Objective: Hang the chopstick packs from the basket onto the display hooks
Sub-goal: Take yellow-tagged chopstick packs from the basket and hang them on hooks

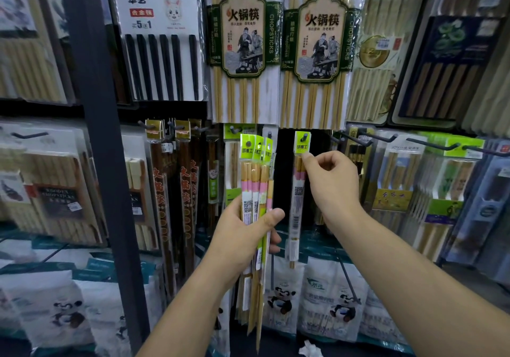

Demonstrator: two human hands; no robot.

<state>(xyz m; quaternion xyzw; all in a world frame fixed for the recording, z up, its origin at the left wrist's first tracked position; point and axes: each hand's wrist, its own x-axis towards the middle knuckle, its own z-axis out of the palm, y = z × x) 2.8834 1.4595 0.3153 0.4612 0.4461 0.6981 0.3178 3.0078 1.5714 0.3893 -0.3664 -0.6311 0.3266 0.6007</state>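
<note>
**Left hand** (pixel 248 227): closed around a bundle of packs (pixel 255 180), gripped at mid-length with the thumb across the front. The packs stand upright and fan apart above the fist, and their lower ends hang loose below it. At least three tops show; the exact count cannot be told.

**Right hand** (pixel 331 180): raised just beside the bundle, on its right. Thumb and forefinger pinch a single pack (pixel 298 191) near its top, just under its green header (pixel 302 143). The other fingers are curled. The pack hangs vertical beneath the pinch.

**Hook** (pixel 305 137): directly above the right fingertips. Its dark tip shows at the header's hole, so the pack appears threaded. How far along the hook it sits cannot be told.

**Basket:** not in view.

**Behind:** bare hooks (pixel 367 140) project to the right of the right hand. Big packs (pixel 321 53) hang above it and panda bags (pixel 331 301) stand below.

**Assessment:** one pack is at the hook; the bundle is yet to be hung.

**Risks:**
- If the header sits only on the hook's tip, letting go could drop the pack, because it is not fully seated.
- A sideways pull from the pinch could tear the thin header at its hole.
- The fanned bundle depends on one grip at its middle. Any loosening while attention is on the right side could let packs slide out downward.
- The bare hooks near the right knuckles could snag the hand as it withdraws.
</note>
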